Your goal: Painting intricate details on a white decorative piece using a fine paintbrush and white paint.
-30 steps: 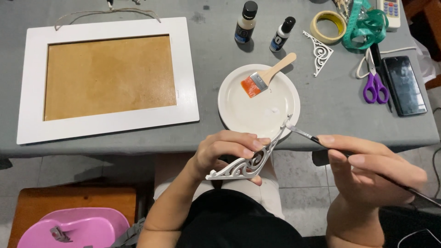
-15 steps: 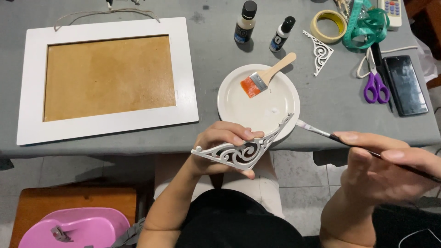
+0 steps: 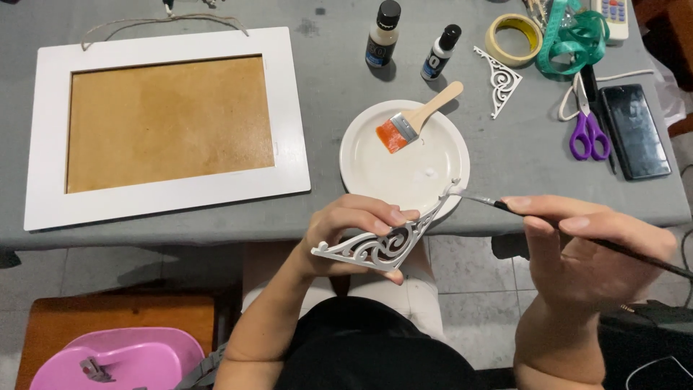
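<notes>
My left hand (image 3: 346, 231) grips a white ornate corner bracket (image 3: 382, 242), a scroll-cut triangle, in front of the table edge. Its upper tip reaches the rim of a white plate (image 3: 375, 155). My right hand (image 3: 585, 249) pinches a thin dark paintbrush (image 3: 498, 205) whose tip meets the bracket's upper tip. On the plate lies a flat wooden brush with orange bristles (image 3: 415, 119) beside a small dab of white paint (image 3: 429, 173).
A white picture frame with a brown backing (image 3: 43, 144) lies at left on the grey table. Two small paint bottles (image 3: 382, 35), a second white bracket (image 3: 499, 78), masking tape (image 3: 513, 37), purple scissors (image 3: 589, 133), a phone (image 3: 635, 130) and teal ribbon (image 3: 574, 40) lie behind. A pink seat (image 3: 123, 357) stands below left.
My left hand has turned the bracket from tilted to lying flatter, its scroll face up, and shifted it slightly left. The right hand has moved right and up, keeping the brush tip at the bracket.
</notes>
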